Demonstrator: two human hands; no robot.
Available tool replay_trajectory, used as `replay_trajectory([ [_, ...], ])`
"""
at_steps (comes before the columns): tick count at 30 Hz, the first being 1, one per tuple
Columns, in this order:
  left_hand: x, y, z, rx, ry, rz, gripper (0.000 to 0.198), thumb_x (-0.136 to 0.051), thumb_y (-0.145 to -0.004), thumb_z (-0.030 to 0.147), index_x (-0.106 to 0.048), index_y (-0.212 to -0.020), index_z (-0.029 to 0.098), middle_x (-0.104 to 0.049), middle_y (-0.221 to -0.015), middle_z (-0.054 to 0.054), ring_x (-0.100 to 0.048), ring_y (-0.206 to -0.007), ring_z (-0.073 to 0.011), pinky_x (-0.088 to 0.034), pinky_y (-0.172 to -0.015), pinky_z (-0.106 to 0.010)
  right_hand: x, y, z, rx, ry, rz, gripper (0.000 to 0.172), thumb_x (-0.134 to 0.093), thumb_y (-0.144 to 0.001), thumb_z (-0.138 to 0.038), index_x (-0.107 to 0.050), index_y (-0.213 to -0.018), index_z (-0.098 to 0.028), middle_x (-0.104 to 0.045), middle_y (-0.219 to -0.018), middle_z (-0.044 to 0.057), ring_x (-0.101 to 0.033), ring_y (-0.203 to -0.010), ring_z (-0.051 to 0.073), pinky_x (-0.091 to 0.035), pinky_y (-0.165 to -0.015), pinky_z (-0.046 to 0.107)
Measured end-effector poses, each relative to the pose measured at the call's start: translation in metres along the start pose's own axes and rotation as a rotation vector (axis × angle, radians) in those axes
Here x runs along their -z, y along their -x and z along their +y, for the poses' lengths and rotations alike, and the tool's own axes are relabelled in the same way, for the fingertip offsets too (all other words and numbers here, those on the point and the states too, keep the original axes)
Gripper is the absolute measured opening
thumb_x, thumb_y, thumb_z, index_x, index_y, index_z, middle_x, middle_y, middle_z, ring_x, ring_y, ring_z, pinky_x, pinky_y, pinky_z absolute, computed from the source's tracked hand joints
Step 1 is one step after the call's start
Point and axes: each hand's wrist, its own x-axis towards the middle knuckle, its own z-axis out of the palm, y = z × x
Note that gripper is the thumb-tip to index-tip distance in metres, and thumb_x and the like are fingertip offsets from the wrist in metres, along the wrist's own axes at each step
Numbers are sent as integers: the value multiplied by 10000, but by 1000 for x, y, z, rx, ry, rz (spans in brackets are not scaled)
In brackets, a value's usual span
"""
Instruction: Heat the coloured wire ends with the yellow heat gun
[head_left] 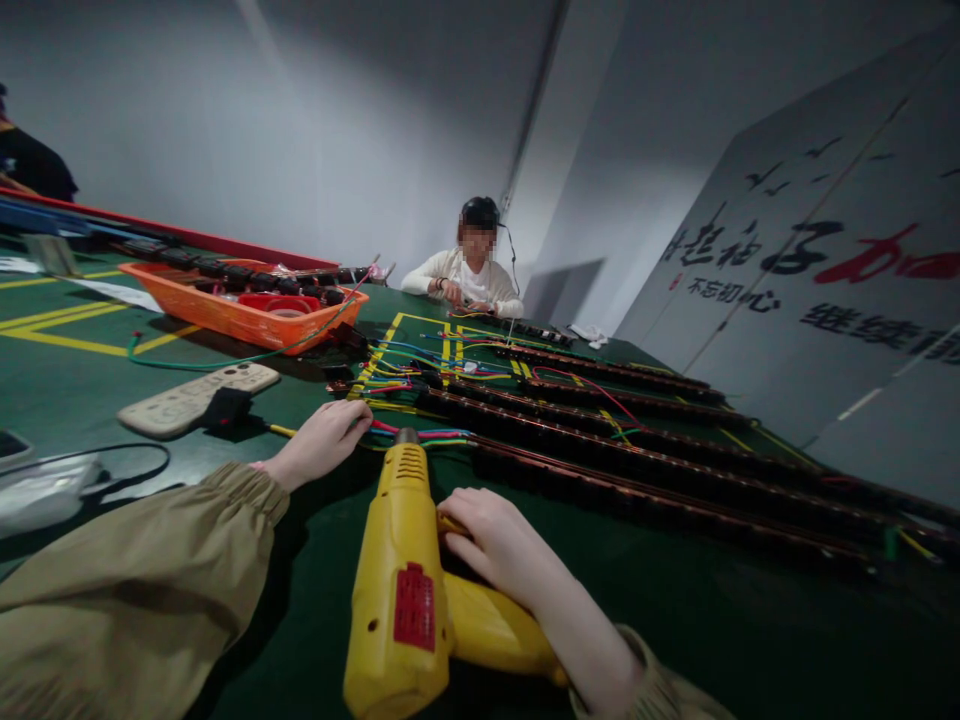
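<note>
My left hand (322,440) is closed, fingers pinching a bundle of coloured wires (442,436) at its left end. The bundle runs right to a long dark strip with copper-coloured edges (637,500). A yellow heat gun (405,590) with a red label lies in front of me, its metal nozzle just below the wires. My right hand (487,535) is beside the gun's barrel, above its handle. Its fingers are curled around a small yellow piece that I cannot make out. Whether that hand touches the gun is unclear.
More long dark strips (600,440) lie across the green table. An orange basket (247,325) holds dark parts and red items. A beige power strip (199,400) with a black plug lies left of my hand. One person (472,270) sits across the table; another is at far left.
</note>
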Motion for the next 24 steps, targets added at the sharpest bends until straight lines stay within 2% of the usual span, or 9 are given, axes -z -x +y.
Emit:
replay_trajectory([
  [5,0,0,-1,14,27,-25,282,-295,-924,330,-509,-863,156,-571,-870,-43,-503,-859,-162,-360,-801,-293,-6,-19,-13,92,48,6,242,-370,-822,-365,-507,-960,-221,-531,-993,-32,-381,-854,-2,-227,-787,155],
  [10,1,-1,0,27,44,-45,313,-275,-926,348,-513,-871,153,-575,-877,-45,-507,-868,-167,-363,-801,-291,-10,-27,-19,154,88,26,230,-377,-819,-383,-493,-921,-212,-531,-954,-32,-359,-825,-2,-194,-760,156],
  [20,2,-1,-1,82,79,-66,326,-283,-917,365,-526,-875,152,-574,-872,-48,-507,-854,-169,-368,-780,-290,-8,-29,-24,165,99,16,264,-347,-829,-380,-498,-939,-194,-530,-972,-15,-365,-834,3,-197,-773,188],
  [24,3,-1,0,50,71,-58,302,-298,-918,352,-521,-867,155,-570,-857,-40,-504,-844,-160,-367,-782,-285,-6,-27,-21,156,81,-11,299,-327,-832,-409,-502,-965,-206,-529,-999,-18,-381,-865,5,-222,-802,189],
])
